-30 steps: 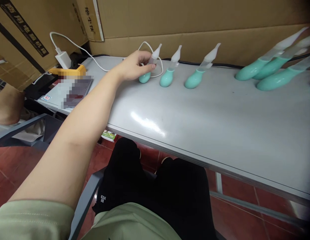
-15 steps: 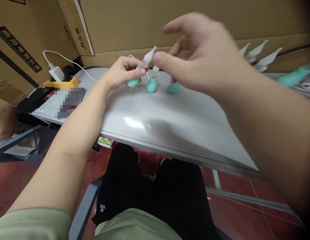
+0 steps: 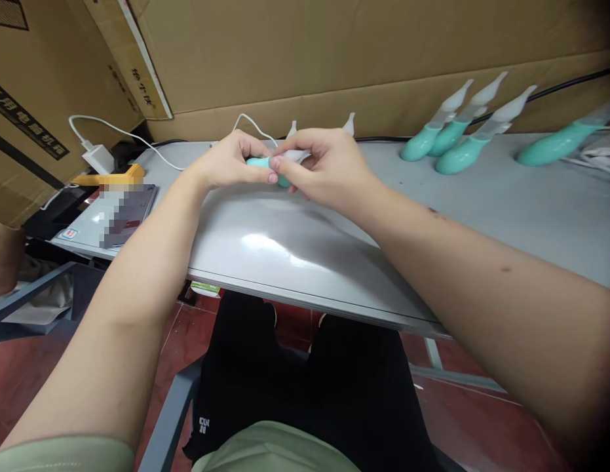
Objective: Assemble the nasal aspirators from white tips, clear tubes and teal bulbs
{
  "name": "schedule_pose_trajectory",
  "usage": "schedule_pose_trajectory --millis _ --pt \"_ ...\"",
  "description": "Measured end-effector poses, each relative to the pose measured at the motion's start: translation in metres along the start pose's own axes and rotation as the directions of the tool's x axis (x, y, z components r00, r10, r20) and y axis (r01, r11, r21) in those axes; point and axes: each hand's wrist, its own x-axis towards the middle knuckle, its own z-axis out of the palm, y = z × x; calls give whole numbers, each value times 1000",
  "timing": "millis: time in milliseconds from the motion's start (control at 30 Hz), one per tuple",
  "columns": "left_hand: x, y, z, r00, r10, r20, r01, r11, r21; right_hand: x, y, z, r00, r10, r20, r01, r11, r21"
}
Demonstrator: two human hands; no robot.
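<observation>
Both my hands meet over the far part of a grey table (image 3: 334, 242). My left hand (image 3: 230, 164) is closed around the teal bulb of a small aspirator (image 3: 259, 162), held lying sideways just above the tabletop. My right hand (image 3: 324, 167) pinches its clear white nozzle end. Behind my hands only the white tips of two more aspirators (image 3: 350, 122) show, standing on the table; their bulbs are hidden.
Several more teal aspirators (image 3: 447, 141) stand at the back right against a cardboard wall (image 3: 334, 59). A white charger and cable (image 3: 95, 156), a yellow object (image 3: 108, 177) and a flat device (image 3: 122, 206) lie at the left end. A grey chair frame stands below left.
My left hand lifted the leftmost aspirator off the table and tipped it sideways. My right hand came in from the right and closed on its nozzle. The view shifted left.
</observation>
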Motion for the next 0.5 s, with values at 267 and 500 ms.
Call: schedule_pose_trajectory --millis 267,500 --pt "-5 1 -3 989 -116 89 116 993 -4 2 6 8 998 48 27 -47 998 -38" --pt "-5 -5 -6 978 -130 164 143 987 -70 5 11 6 991 76 110 -94 979 179"
